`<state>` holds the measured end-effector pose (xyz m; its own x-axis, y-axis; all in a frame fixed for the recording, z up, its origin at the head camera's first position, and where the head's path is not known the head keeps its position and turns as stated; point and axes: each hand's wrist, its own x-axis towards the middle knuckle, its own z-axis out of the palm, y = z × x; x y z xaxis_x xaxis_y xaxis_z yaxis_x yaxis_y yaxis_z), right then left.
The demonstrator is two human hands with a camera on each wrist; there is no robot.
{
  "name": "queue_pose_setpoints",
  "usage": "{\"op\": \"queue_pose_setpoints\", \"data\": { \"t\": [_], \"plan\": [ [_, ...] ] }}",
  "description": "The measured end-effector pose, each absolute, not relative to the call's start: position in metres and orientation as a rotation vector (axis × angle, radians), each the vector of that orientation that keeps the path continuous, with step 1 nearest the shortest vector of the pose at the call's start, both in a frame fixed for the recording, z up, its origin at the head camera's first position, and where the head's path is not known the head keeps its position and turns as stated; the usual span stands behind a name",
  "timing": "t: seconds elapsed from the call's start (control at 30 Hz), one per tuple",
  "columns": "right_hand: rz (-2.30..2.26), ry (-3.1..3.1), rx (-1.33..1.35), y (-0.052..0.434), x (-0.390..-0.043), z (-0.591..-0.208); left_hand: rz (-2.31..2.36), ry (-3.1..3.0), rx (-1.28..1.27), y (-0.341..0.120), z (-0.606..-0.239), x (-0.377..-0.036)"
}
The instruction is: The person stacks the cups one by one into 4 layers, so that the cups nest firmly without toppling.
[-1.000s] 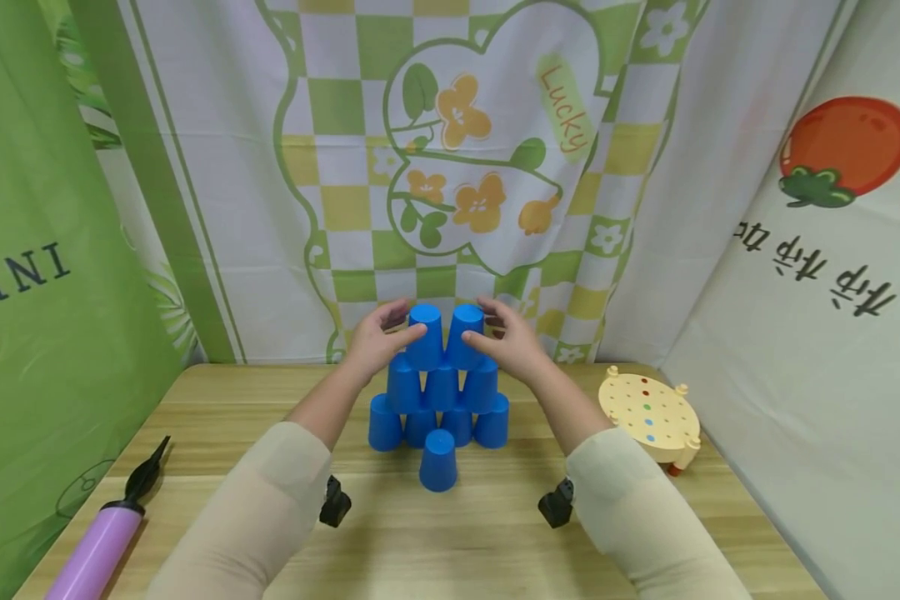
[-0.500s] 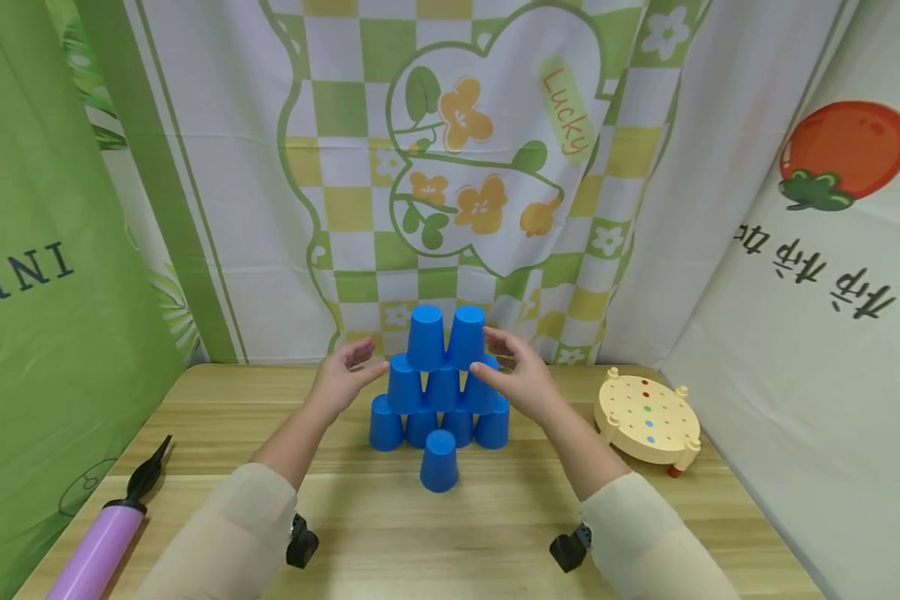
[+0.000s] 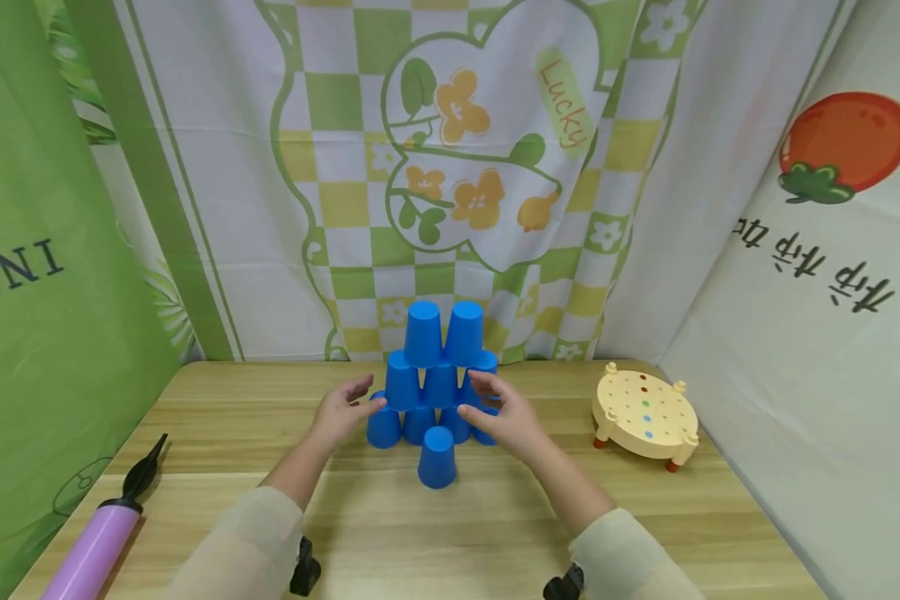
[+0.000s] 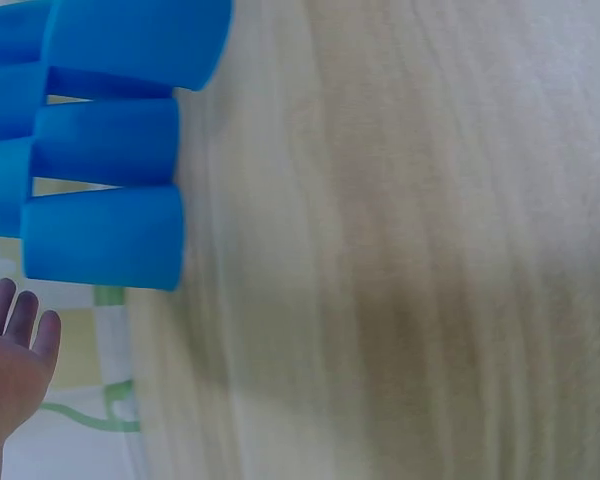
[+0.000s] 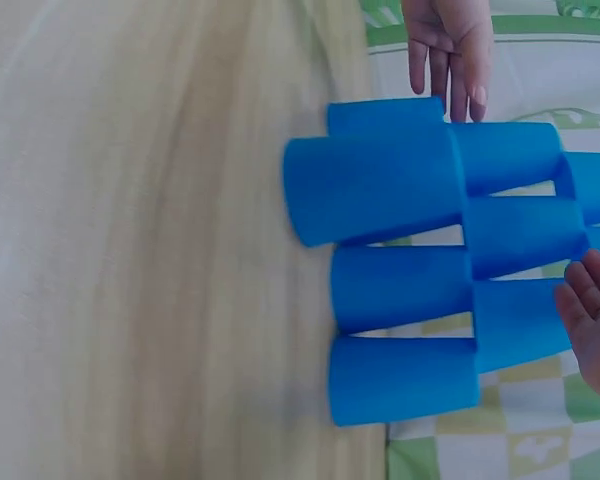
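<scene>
Blue cups stand upside down in a three-row pyramid on the wooden table. Two top cups (image 3: 423,335) sit side by side over three middle cups (image 3: 440,385), above a bottom row (image 3: 384,422). One single cup (image 3: 437,458) stands in front, large in the right wrist view. My left hand (image 3: 342,411) is beside the pyramid's left side, fingers loosely extended, holding nothing. My right hand (image 3: 506,417) is in front of the right side, partly covering cups there. Its fingers are spread and hold nothing; whether they touch a cup I cannot tell.
A purple hand pump (image 3: 97,542) with a black nozzle lies at the table's left edge. A round cream pegboard (image 3: 645,412) on short legs stands at the right. Behind the table (image 3: 435,542) hangs a patterned curtain (image 3: 337,108).
Both hands have come down from around the two top cups, the left one also outward to the left. The cups have stayed in place.
</scene>
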<state>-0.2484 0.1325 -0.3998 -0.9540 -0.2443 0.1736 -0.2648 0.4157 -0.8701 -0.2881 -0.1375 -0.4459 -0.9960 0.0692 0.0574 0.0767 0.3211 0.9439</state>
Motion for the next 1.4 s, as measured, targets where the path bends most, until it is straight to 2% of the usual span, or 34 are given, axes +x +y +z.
{"op": "queue_pose_setpoints", "data": {
  "t": [0.67, 1.4],
  "plan": [
    [1.59, -2.865, 0.473, 0.109, -0.241, -0.45, -1.775, -2.612, -0.089, -0.137, -0.464, -0.288],
    [1.515, -2.907, 0.448, 0.104, -0.241, -0.461, -1.794, -2.588, -0.025, -0.136, -0.472, -0.289]
  ]
}}
